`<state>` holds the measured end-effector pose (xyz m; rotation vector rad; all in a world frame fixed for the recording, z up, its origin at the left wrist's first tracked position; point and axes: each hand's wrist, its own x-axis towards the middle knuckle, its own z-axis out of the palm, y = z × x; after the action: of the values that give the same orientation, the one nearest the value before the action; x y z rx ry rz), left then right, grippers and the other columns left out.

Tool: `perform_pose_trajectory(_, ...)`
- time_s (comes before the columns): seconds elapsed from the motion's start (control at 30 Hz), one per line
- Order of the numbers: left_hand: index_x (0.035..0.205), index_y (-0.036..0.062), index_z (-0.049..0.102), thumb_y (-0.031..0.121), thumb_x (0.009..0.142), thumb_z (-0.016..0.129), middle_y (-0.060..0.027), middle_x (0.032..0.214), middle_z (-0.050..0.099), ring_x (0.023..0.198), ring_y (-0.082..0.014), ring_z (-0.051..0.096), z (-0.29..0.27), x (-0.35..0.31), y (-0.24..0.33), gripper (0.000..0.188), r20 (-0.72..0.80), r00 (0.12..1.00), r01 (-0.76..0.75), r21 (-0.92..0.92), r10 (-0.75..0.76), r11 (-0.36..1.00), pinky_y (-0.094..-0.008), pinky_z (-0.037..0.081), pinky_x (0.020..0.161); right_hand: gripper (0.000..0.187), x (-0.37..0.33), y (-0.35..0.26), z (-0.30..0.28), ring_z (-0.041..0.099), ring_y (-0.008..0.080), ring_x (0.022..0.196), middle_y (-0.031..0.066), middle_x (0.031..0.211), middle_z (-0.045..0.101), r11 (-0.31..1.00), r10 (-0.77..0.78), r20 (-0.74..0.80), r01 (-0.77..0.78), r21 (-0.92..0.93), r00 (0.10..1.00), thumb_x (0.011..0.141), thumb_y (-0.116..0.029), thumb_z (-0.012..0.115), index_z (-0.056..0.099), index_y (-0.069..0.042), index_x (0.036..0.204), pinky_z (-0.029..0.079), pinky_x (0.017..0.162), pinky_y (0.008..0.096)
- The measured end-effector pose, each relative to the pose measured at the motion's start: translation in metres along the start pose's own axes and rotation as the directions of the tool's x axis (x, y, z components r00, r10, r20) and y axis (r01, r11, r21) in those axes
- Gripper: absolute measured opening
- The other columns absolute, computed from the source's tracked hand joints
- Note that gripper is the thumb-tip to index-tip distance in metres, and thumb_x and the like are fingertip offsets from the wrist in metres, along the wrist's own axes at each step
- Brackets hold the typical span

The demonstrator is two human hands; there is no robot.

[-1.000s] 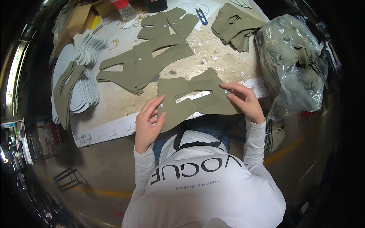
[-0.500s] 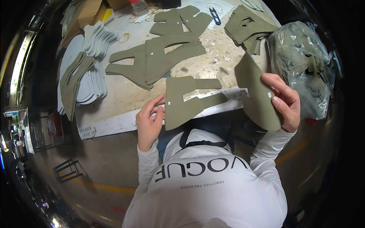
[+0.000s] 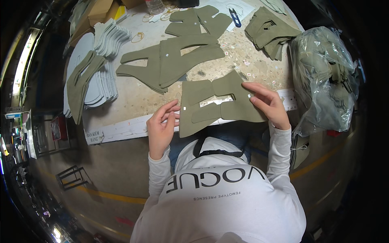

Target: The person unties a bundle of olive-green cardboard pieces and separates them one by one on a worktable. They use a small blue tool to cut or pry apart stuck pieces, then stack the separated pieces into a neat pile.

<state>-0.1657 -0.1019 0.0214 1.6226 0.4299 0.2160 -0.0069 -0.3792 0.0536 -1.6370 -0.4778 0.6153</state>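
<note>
1. A flat olive-green cut fabric piece with a slot through its middle (image 3: 216, 106) lies on the near edge of the speckled tabletop (image 3: 133, 97), its near end hanging a little over the white edge strip (image 3: 121, 130).
2. Its long axis runs left to right, rising slightly toward the far right, so it spans the gap between both hands.
3. The right hand (image 3: 265, 104) rests on the piece's right end, fingers (image 3: 255, 87) spread and nearly flat, pressing down on the fabric, not gripping it.
4. The left hand (image 3: 162, 127) sits just beside the piece's left edge, fingers curled loosely; its fingertips (image 3: 174, 115) touch or almost touch that edge, and I cannot tell whether they pinch it.
5. The right hand has the fuller contact; the left is at the margin only.
6. Farther away lies a stack of similar olive pieces (image 3: 174, 60), to the left a fanned pile of pale grey cut pieces (image 3: 99, 65), and to the right a clear plastic bag of olive pieces (image 3: 324, 81).
</note>
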Motion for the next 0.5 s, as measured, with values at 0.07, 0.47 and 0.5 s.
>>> perform_pose_trajectory(0.07,0.126,-0.0041,0.059,-0.004,0.095,0.049,-0.0144,0.109,0.067,0.087,-0.0136,0.066,0.0,0.0,-0.001,0.032,0.003,1.0,-0.007,-0.016,0.007,1.0,-0.0283,0.06,0.075,0.038,-0.002,0.014,-0.004,0.054,0.0162,0.117,0.0089,0.13,0.057,1.0,-0.015,0.007,0.015,0.002,1.0,0.092,0.002,0.055,0.059,0.001,0.13,0.041,0.101,0.0281)
perform_pose_trajectory(0.47,0.126,0.0022,0.063,-0.009,0.086,0.058,-0.0095,0.13,0.055,0.081,-0.0045,0.051,0.016,0.0,0.016,0.042,0.126,0.988,-0.113,0.188,0.09,0.976,-0.0174,0.049,0.066,0.038,-0.007,0.022,-0.006,0.054,0.0176,0.115,0.01,0.122,0.061,0.998,-0.044,-0.024,0.043,-0.043,0.999,0.09,0.002,0.056,0.061,0.002,0.128,0.038,0.101,0.0292)
perform_pose_trajectory(0.5,0.126,0.0011,0.062,-0.009,0.085,0.058,-0.0096,0.13,0.055,0.086,-0.0055,0.053,0.012,-0.001,0.02,0.042,0.108,0.991,-0.097,0.125,0.083,0.987,-0.0184,0.049,0.071,0.038,-0.008,0.023,-0.009,0.055,0.0169,0.114,0.0093,0.12,0.061,0.998,-0.048,-0.037,0.046,-0.047,0.998,0.09,0.001,0.056,0.061,0.002,0.128,0.039,0.1,0.0287)
